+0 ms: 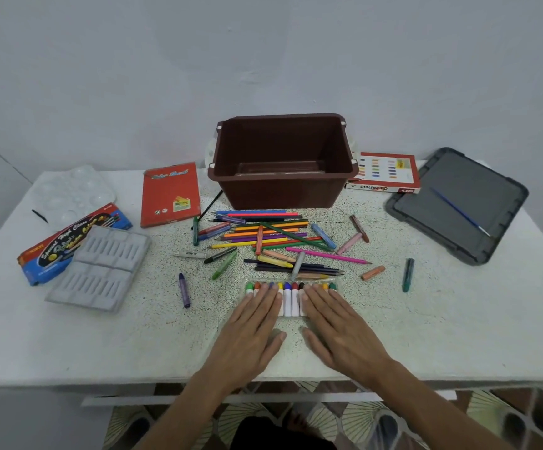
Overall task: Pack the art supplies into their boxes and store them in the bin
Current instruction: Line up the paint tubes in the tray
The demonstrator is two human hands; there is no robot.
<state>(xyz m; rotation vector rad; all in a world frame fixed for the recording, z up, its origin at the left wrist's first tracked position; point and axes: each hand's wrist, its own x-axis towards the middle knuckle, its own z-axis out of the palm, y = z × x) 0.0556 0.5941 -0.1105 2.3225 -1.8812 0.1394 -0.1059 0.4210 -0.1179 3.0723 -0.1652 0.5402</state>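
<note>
A clear tray of markers (pixel 291 300) with coloured caps lies near the table's front. My left hand (pixel 254 329) rests flat on its left half, fingers straight. My right hand (pixel 338 329) lies flat on its right half. Behind the tray is a loose heap of coloured pencils (pixel 263 235) and crayons (pixel 276 256). The brown bin (pixel 280 190) stands open and empty at the back. A red colour pencil box (pixel 169 193), a blue watercolour box (pixel 72 241), a grey plastic insert (pixel 101 267) and an oil pastels box (pixel 384 173) lie around.
The grey bin lid (pixel 458 206) lies at the right with a blue paintbrush (pixel 458 211) on it. A white palette (pixel 68 193) sits far left. Stray crayons lie at the left (pixel 184 290) and at the right (pixel 407 274). The white table (pixel 101 352) ends just below my wrists.
</note>
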